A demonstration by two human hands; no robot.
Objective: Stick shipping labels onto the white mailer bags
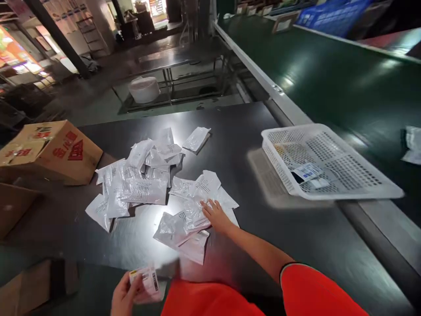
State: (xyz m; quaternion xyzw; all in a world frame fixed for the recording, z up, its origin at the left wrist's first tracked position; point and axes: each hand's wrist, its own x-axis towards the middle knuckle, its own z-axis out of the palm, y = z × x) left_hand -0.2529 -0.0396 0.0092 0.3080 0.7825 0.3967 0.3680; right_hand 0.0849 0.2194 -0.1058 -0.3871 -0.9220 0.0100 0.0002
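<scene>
My left hand [125, 293] is low at the table's near edge, thumb and fingers pinched on a small packet [149, 281] with a printed label, a barcode and a yellow corner. My right hand [217, 217] rests with fingers apart on a loose pile of white plastic mailing bags [205, 184], touching the top ones. Several of these bags carry printed black text. Left of them lies a second heap of similar bags [144, 191], overlapping one another. A single white bag [196, 138] lies apart from the heaps, further back.
A white perforated plastic basket [355, 193] with a few labelled packets straddles the table's right side and the green conveyor belt [332, 74]. Cardboard boxes [70, 153] stand at the left. A white roll [144, 90] sits on a metal rack behind the dark table [243, 131].
</scene>
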